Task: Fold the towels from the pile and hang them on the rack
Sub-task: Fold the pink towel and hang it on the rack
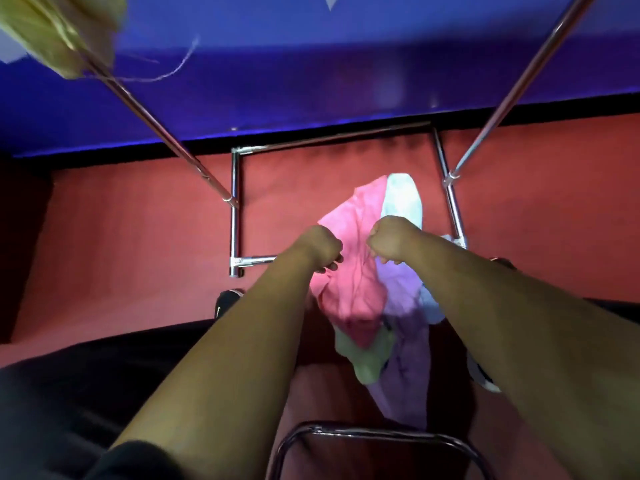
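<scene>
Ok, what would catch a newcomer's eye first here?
Dead centre, the left hand and right hand reach down, curled and seemingly gripping the pink towel atop a bright pile on the red floor. A yellow towel already hangs on the chrome rack, top left.

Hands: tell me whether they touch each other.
Apart. Head view shows a strip of pink towel between the left hand and right hand.

Rack bars flank the towel pile; floor leftward open
</scene>
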Motion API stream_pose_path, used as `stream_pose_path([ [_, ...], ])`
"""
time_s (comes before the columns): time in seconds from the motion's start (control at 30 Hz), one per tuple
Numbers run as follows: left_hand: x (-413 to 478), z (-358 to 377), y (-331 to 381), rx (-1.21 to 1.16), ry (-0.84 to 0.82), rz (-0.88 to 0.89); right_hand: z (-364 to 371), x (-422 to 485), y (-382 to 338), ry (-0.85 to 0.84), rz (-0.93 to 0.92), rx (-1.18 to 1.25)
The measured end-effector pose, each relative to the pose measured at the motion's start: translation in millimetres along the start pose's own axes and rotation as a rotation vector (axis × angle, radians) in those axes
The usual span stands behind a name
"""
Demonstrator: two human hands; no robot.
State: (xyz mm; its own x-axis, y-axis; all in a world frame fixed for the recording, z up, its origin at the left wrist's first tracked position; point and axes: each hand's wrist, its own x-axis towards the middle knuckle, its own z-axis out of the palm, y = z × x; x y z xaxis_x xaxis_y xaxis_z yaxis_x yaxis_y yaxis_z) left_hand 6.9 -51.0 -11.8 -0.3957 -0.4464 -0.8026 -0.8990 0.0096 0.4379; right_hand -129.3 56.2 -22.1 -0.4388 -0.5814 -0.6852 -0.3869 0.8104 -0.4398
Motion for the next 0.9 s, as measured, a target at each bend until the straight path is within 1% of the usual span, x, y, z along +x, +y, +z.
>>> stream_pose_path([
  [0.03,9,12,-8,0.002,-0.012,-0.034,10,5,8,-0.016,-0.003,-0.017],
  [0.07,18,24,-16,0.023,-0.024,-0.069,20,11,16,-0.071,-0.004,-0.066],
  [0.1,27,36,-27,0.071,-0.032,-0.096,29,13,24,-0.105,0.023,-0.109],
  [0.13,35,47,-37,0.147,-0.03,-0.108,37,18,33,-0.127,0.085,-0.074],
  [0.2,44,69,-57,0.263,-0.022,-0.117,51,26,47,-0.129,0.113,-0.156],
  [0.23,47,79,-68,0.269,-0.033,-0.123,59,31,55,-0.141,0.104,-0.194],
  [0.3,58,97,-90,0.22,-0.043,-0.095,77,42,71,-0.156,0.114,-0.204],
  [0.37,68,110,-107,0.155,0.03,-0.077,93,45,77,-0.178,0.125,-0.167],
  [0.47,77,115,-112,0.082,0.141,-0.05,111,46,79,-0.185,0.131,-0.096],
  [0.53,79,113,-107,0.012,0.187,-0.029,120,48,81,-0.134,0.138,-0.006],
  [0.6,85,109,-105,-0.085,0.227,-0.034,128,53,84,-0.039,0.124,0.097],
  [0.7,90,101,-103,-0.192,0.156,-0.081,137,67,84,-0.02,0.097,0.237],
  [0.77,90,100,-102,-0.316,0.035,-0.044,125,58,68,0.016,0.139,0.315],
  [0.83,84,100,-99,-0.436,-0.113,-0.053,116,55,63,0.038,0.149,0.317],
  [0.9,82,101,-100,-0.471,-0.204,-0.033,110,51,63,0.044,0.121,0.263],
])
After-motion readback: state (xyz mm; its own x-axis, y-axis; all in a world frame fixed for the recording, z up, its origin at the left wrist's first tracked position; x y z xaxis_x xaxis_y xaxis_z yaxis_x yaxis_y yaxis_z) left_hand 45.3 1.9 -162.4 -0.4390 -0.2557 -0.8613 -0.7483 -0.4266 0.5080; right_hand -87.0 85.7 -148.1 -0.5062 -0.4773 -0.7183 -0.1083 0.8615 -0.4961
